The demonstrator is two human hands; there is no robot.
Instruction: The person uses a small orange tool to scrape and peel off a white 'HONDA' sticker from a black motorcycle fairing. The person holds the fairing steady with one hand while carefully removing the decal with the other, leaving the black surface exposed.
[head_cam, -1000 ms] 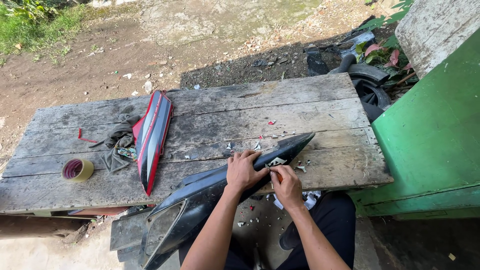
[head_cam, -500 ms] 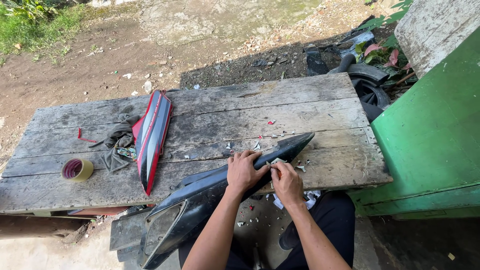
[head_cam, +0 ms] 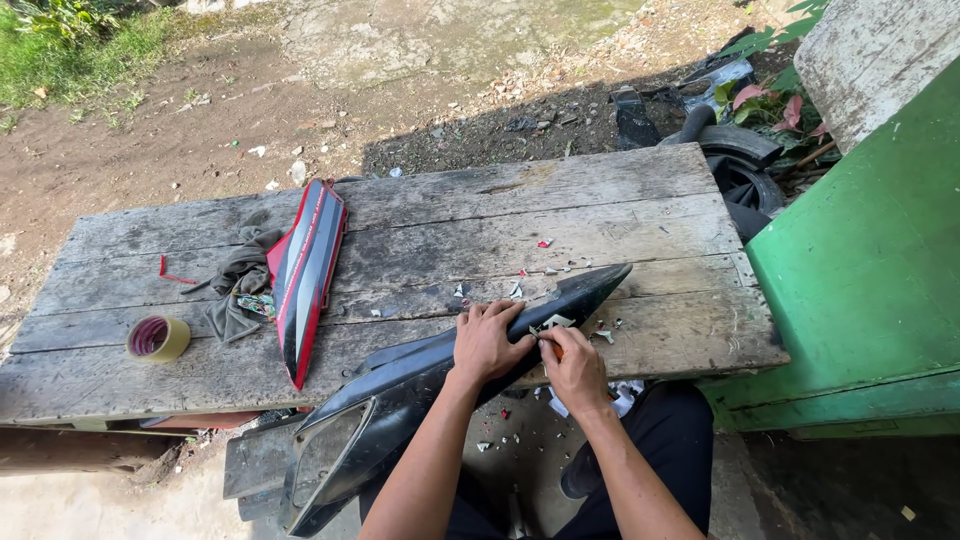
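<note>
A long black motorcycle body panel (head_cam: 400, 390) lies across the near edge of the weathered wooden table (head_cam: 420, 230), its pointed tip toward the right. My left hand (head_cam: 487, 340) presses flat on the panel's middle. My right hand (head_cam: 573, 365) is pinched on a small tool with an orange tip, held against a pale sticker patch (head_cam: 552, 323) on the panel. Small sticker scraps (head_cam: 545, 268) are scattered on the planks around the tip.
A red and black panel (head_cam: 305, 270) lies at the left beside a grey rag (head_cam: 238, 285) and a roll of tape (head_cam: 157, 338). A green wall (head_cam: 860, 280) stands at the right. Tyres (head_cam: 740, 160) and debris sit behind the table on bare dirt.
Both hands stay on the black panel; the fingers of my right hand have shifted slightly at the sticker patch. Nothing else has moved.
</note>
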